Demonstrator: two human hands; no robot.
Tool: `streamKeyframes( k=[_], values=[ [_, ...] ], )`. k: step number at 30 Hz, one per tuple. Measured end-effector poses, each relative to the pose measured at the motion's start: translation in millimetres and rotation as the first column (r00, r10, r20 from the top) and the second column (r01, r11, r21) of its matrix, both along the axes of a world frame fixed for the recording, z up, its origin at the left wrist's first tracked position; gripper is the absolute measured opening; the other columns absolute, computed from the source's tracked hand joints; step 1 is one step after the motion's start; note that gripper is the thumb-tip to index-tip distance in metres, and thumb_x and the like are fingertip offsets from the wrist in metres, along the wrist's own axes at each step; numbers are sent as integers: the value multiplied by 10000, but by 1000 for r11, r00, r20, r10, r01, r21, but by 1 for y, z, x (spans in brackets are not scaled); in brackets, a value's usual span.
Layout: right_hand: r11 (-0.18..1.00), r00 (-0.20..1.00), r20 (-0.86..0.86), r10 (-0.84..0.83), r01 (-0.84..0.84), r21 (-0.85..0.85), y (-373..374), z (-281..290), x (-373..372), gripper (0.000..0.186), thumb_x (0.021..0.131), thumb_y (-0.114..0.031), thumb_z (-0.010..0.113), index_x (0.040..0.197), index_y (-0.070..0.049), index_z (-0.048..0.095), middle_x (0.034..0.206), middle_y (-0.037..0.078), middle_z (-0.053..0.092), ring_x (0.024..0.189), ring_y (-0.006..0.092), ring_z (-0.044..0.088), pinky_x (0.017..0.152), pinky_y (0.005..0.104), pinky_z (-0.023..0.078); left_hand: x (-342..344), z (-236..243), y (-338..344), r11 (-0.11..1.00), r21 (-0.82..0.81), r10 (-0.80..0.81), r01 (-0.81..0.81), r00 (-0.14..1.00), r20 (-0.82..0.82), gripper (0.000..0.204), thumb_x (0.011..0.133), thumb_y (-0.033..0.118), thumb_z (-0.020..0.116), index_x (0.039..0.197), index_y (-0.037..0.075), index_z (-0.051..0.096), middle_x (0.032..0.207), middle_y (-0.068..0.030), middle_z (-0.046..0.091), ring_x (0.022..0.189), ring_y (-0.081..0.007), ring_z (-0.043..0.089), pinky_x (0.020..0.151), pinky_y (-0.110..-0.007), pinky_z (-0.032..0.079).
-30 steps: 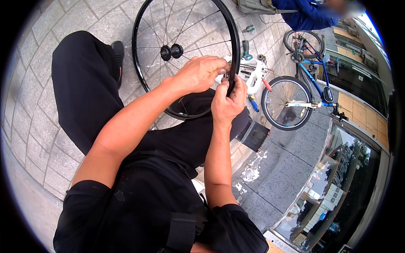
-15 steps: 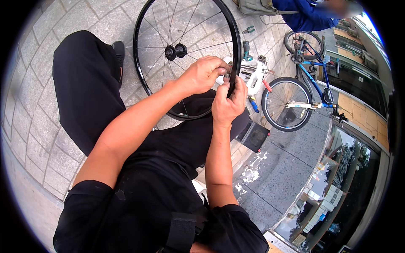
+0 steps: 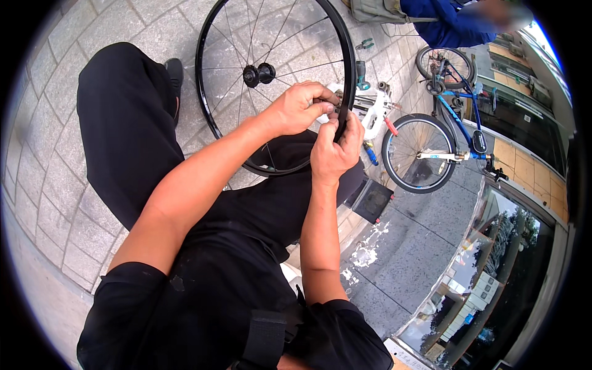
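A black bicycle wheel (image 3: 349, 71) stands tilted in front of me, its lower part by my right thigh. Thin spokes run from its black hub (image 3: 258, 75) to the rim. My right hand (image 3: 336, 150) is wrapped round the rim's near right side, thumb on the inner edge. Just inside the rim, my left hand (image 3: 301, 108) has thumb and forefinger pinched together close to the right thumb. Whatever lies between those left fingertips is too small and covered to make out.
Beyond the wheel lie a white tray-like piece with tools (image 3: 373, 114), a green-black power tool (image 3: 361, 75) and pliers (image 3: 365, 44). A blue bicycle (image 3: 455, 110) lies to the right near a glass shopfront. A black box (image 3: 371, 200) sits beside my knee. Another person (image 3: 441, 23) is at the top right.
The left thumb and fingers have shifted slightly at the rim's inner edge. The right hand keeps its hold, and the wheel has barely moved.
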State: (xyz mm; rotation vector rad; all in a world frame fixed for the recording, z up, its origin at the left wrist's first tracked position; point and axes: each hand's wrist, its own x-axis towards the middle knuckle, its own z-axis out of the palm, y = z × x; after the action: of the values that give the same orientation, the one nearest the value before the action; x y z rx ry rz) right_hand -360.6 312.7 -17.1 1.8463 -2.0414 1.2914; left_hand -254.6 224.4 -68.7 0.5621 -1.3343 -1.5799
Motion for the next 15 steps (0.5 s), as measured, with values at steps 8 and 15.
streamKeyframes(
  k=[8,15],
  values=[
    [1000,998,-61,-17,18,7,-3,2,-4,369,864,84,660,1233,97,653,1166,225,679,989,334,713,832,397,605,-4,-1,-3,1000,-3,-2,2,998,-62,139,925,74,749,1051,16,761,993,-112,739,923,-228,692,863,-369,541],
    [1000,1000,6,-3,3,8,-3,0,-2,345,904,84,659,1247,114,643,1195,199,665,1018,294,704,866,374,590,-10,-1,-5,960,-196,185,-201,978,-95,117,896,117,766,965,26,743,892,-116,732,835,-299,685,765,-417,532]
  ],
)
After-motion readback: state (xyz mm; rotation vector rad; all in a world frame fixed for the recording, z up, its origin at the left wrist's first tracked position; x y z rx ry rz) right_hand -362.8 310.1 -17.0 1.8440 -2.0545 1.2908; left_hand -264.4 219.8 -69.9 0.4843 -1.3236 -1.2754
